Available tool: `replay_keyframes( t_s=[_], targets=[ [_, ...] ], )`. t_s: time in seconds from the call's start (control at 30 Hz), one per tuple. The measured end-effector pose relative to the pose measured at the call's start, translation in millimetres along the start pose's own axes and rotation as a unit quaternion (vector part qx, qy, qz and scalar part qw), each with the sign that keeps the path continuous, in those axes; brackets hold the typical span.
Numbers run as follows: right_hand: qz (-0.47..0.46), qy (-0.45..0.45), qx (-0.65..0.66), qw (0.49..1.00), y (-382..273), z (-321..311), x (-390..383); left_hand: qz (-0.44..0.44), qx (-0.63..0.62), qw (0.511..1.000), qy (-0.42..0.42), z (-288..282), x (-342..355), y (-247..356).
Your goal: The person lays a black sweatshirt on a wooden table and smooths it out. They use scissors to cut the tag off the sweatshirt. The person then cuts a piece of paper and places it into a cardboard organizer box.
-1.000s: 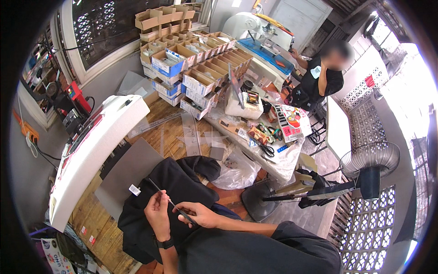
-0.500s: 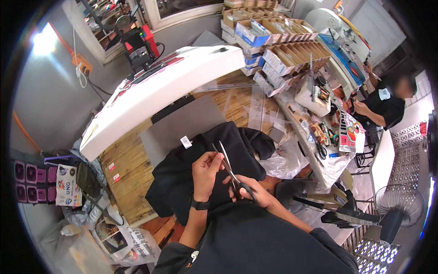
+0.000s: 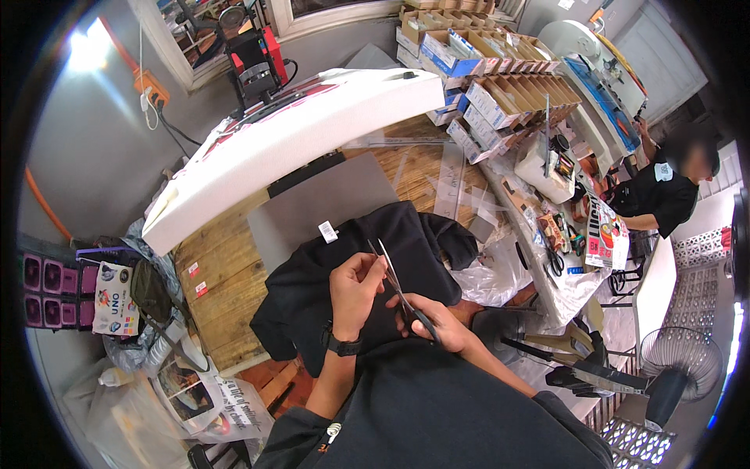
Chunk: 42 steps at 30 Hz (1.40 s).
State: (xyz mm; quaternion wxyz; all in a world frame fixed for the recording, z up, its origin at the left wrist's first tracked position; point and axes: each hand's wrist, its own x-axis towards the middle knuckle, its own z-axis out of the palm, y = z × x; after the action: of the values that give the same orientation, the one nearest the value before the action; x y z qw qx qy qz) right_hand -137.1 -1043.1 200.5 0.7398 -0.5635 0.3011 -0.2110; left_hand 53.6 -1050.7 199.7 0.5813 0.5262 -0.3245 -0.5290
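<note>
Over a black garment [image 3: 363, 234] my right hand [image 3: 433, 322] grips a pair of scissors [image 3: 394, 280] by its dark handles. The blades point away from me and stand slightly apart. Beside them, my left hand [image 3: 355, 293] has thumb and fingertips pinched together, close to the blades. Whatever is in that pinch is too small to make out. The garment lies bunched on the table, partly over a grey board [image 3: 320, 203]. A small white label [image 3: 327, 231] rests at its far edge.
A long white padded board [image 3: 305, 125] spans the far side of the wooden table [image 3: 219, 313]. Cardboard bins [image 3: 516, 102] stand at the far right, near a seated co-worker [image 3: 664, 187]. A fan [image 3: 680, 363] is at my right, and plastic bags [image 3: 211, 391] are at lower left.
The scissor blades have drawn a little closer together. My hands stay nearly in place while the view shifts slightly. The co-worker's nearer arm has lowered.
</note>
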Motion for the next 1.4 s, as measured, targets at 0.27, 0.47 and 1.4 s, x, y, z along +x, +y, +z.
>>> replay_keyframes(
  t_s=[0.27,0.47,1.4],
  targets=[
    [0.008,0.009,-0.029,1.0,4.5,2.2,3.5,0.01,0.016,1.0,0.011,-4.0,0.6,0.3],
    [0.011,0.011,-0.032,0.999,6.0,2.0,5.6,0.022,0.032,0.999,0.017,-7.2,2.2,-5.0],
    [-0.015,0.17,-0.254,0.952,-0.9,6.6,4.0,-0.046,-0.15,0.985,-0.066,4.9,-23.7,22.4]
  ],
)
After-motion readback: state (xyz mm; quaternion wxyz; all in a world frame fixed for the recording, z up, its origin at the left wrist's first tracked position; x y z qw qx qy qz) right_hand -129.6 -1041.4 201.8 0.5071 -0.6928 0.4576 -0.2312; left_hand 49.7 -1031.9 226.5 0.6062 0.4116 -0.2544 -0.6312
